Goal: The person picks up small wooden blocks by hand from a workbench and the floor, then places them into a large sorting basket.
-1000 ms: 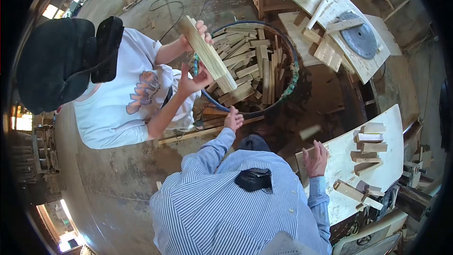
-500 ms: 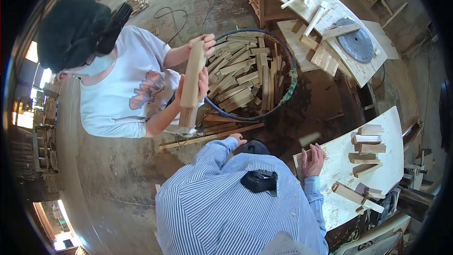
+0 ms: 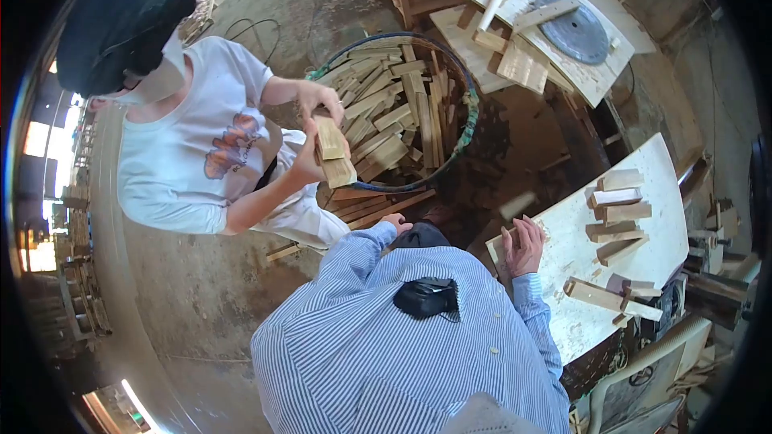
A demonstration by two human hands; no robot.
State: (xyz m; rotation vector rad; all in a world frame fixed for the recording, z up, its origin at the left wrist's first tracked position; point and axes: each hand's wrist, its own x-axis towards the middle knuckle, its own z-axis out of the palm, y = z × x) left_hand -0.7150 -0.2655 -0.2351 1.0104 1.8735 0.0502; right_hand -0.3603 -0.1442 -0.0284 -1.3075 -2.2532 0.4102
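Head view: how do the person's own hands stand?

Left hand (image 3: 394, 221) has its fingers loosely curled, near the bin (image 3: 468, 128) and below its near rim; I can't make out whether anything sits inside the curl. Right hand (image 3: 524, 245) rests at the left corner of the table (image 3: 575, 233), fingers partly spread, grasping nothing that shows.

And the wood?

A row of five blocks (image 3: 628, 213) stands toward the table's right edge, running down from the far corner; a longer block (image 3: 593, 293) lies near the lower right edge with offcuts (image 3: 642, 311) against its end.

What could go wrong?

The row stands close together, so a sleeve or forearm sweeping across might topple several; the longer block looks near enough to the edge that a knock could send it off; a co-worker (image 3: 193, 145) grips two stacked blocks (image 3: 330, 141) beside the bin, and a slip there might drop one near the left hand.

Surface and room?

The tabletop is pale and scuffed; the bin is heaped with wood pieces (image 3: 394, 116), and strips (image 3: 358, 213) lie on the stained concrete floor (image 3: 209, 297), a likely tripping risk; beyond, a second table (image 3: 593, 84) carries a saw blade (image 3: 573, 28), its teeth a cutting hazard if someone reached over carelessly.
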